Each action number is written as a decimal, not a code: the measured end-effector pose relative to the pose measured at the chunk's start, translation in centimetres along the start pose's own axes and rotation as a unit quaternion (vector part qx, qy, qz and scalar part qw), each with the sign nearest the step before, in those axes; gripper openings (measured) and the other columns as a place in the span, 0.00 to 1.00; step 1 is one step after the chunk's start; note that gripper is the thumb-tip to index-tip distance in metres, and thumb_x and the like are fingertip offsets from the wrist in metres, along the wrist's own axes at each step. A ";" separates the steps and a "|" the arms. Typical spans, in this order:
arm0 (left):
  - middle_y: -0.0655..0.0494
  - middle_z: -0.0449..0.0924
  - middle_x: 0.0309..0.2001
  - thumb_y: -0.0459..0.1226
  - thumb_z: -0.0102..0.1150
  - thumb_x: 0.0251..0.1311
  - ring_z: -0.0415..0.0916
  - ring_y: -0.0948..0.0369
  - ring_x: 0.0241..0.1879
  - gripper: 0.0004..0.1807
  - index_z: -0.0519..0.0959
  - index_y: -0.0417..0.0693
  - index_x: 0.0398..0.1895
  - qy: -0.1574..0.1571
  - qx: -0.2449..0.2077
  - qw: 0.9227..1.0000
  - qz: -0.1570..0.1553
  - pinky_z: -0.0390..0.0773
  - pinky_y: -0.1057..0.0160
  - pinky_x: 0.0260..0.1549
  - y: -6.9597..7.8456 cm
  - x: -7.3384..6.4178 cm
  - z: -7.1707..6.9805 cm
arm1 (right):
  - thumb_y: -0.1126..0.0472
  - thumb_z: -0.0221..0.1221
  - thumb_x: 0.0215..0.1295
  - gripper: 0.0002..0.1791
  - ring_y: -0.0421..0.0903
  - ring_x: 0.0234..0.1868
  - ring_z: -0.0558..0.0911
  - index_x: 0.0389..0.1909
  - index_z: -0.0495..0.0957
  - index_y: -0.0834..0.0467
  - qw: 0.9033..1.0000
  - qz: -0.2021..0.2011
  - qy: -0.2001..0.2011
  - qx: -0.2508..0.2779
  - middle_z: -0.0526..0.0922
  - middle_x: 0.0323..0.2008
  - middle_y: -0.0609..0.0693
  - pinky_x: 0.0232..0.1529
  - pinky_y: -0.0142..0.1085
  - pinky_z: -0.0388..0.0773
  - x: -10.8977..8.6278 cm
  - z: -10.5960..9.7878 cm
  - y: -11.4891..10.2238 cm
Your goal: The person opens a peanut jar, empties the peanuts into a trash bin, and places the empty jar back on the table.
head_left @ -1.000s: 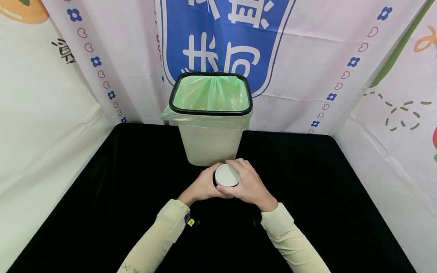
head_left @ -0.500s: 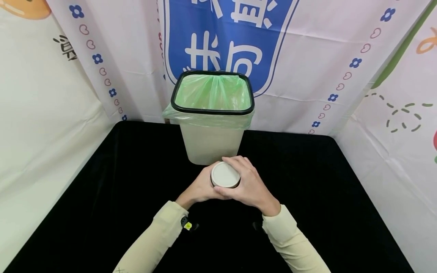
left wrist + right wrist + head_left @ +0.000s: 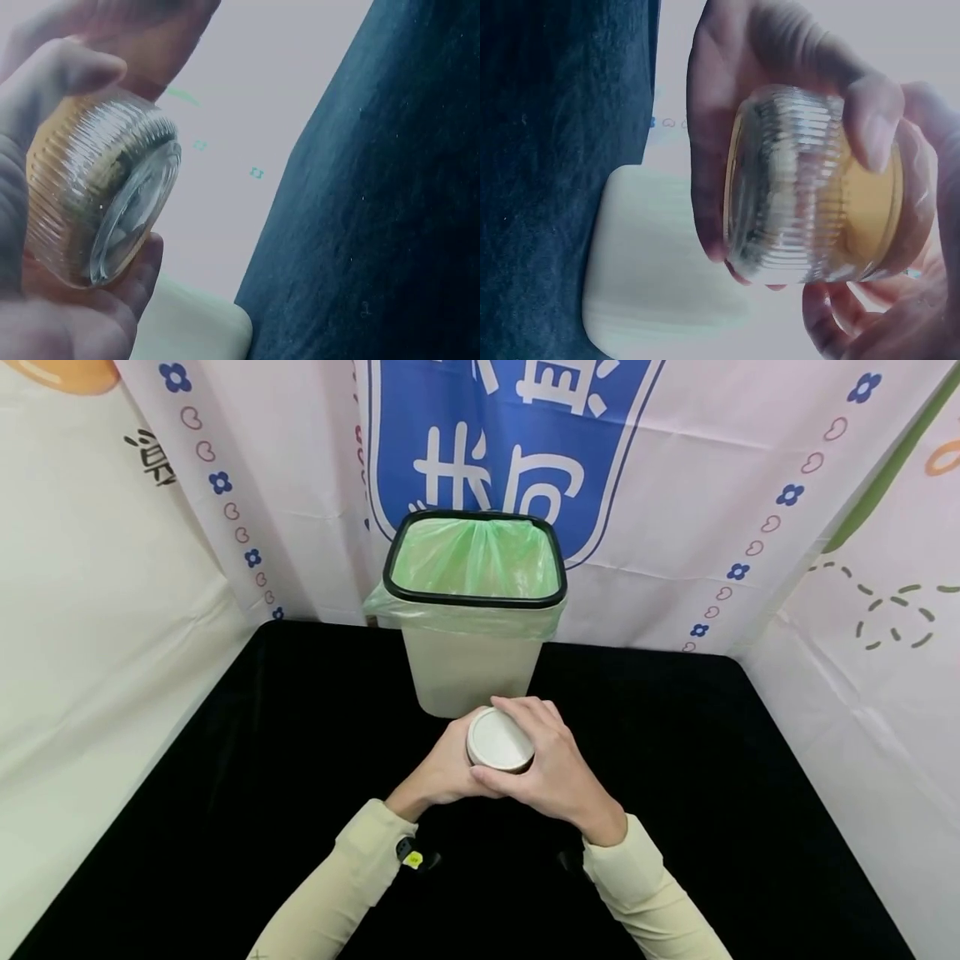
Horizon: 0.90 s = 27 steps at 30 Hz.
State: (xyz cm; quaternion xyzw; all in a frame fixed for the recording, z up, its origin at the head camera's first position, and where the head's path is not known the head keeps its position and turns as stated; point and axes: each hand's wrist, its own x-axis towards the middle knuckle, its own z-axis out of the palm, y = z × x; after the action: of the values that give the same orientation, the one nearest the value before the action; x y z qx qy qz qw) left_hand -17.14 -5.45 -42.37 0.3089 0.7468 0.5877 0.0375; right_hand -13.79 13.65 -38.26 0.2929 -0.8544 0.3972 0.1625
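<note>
A ribbed glass jar (image 3: 97, 172) with a pale lid (image 3: 500, 740) is held up in front of the bin, tilted in both wrist views. My left hand (image 3: 444, 768) wraps round the glass body, its thumb and fingers on opposite sides in the left wrist view. On the lid's right side, my right hand (image 3: 551, 768) grips the rim, thumb at the near side and fingers at the far side. Through the glass an amber-yellow tone shows in the right wrist view; whether that is content cannot be told. The clear jar base faces the left wrist camera.
A pale waste bin (image 3: 472, 668) with a black rim and green liner bag (image 3: 480, 556) stands just beyond the hands on a black-covered table (image 3: 315, 760). Printed white cloth (image 3: 660, 485) hangs behind it and along both sides.
Both hands keep their grip. The jar tilts slightly, and the dark edge at the lid's left no longer shows. The whole head view shifts a little.
</note>
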 end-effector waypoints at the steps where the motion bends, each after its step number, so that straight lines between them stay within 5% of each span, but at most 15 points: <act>1: 0.45 0.83 0.60 0.32 0.83 0.41 0.82 0.53 0.56 0.47 0.72 0.42 0.70 0.003 0.003 1.000 0.003 0.82 0.55 0.58 0.2 0.0 0.0 | 0.44 0.79 0.53 0.44 0.47 0.59 0.76 0.71 0.76 0.51 1.000 -0.003 0.003 -0.003 0.82 0.62 0.47 0.56 0.46 0.78 0.1 0.0 -0.2; 16: 0.40 0.81 0.61 0.31 0.81 0.40 0.80 0.49 0.58 0.47 0.71 0.36 0.69 0.043 -0.016 0.999 0.017 0.81 0.53 0.60 2.6 -0.4 -0.9 | 0.42 0.83 0.43 0.43 0.47 0.57 0.78 0.62 0.81 0.52 0.999 0.019 0.045 -0.015 0.81 0.54 0.48 0.55 0.46 0.78 2.0 -0.3 -2.2; 27: 0.43 0.83 0.60 0.29 0.83 0.40 0.81 0.54 0.55 0.45 0.74 0.39 0.67 0.021 -0.025 0.999 0.024 0.82 0.57 0.58 3.2 -1.1 -1.6 | 0.46 0.84 0.42 0.36 0.45 0.52 0.78 0.54 0.84 0.52 1.000 0.001 0.029 0.011 0.81 0.49 0.46 0.50 0.43 0.80 2.6 -0.1 -3.1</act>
State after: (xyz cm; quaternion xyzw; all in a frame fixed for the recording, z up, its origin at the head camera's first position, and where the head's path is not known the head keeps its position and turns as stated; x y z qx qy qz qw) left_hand -15.58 -7.03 -39.38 0.3129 0.7248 0.6136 0.0155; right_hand -13.83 11.14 -35.09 0.2821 -0.8452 0.4149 0.1841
